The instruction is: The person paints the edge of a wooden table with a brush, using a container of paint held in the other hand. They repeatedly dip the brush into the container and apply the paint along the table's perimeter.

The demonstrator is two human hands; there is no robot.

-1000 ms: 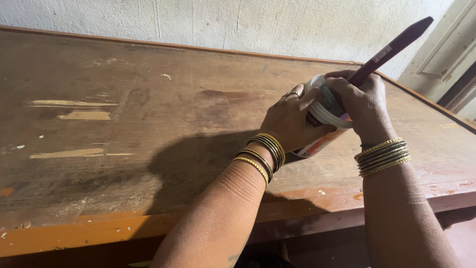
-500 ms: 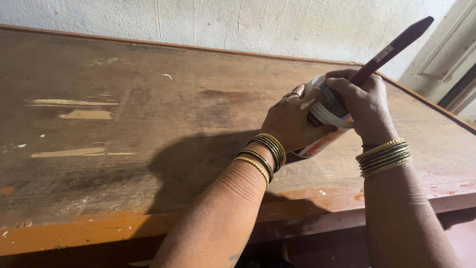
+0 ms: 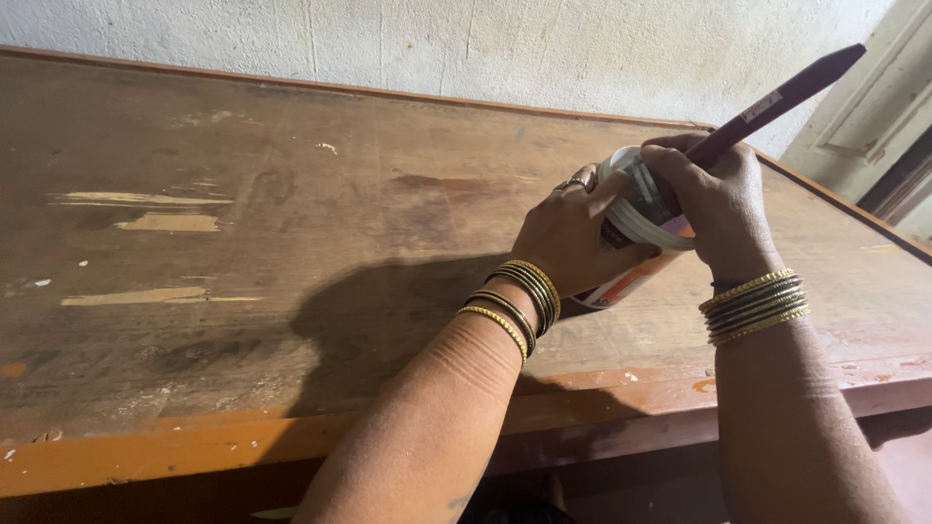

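Right now both hands grip a small white tub [image 3: 636, 228] with orange and dark printing, tilted on the worn brown counter [image 3: 291, 252]. The left hand [image 3: 568, 238] wraps its near side, fingers curled shut around the wall. The right hand [image 3: 714, 199] closes over the top rim while also pinching a dark maroon brush handle [image 3: 777, 97] that sticks up and away to the right. Because the tub leans on its lower edge, a slip of either grip could, I judge, tip it and spill onto the counter; the handle, crowded among the fingers, could twist loose.
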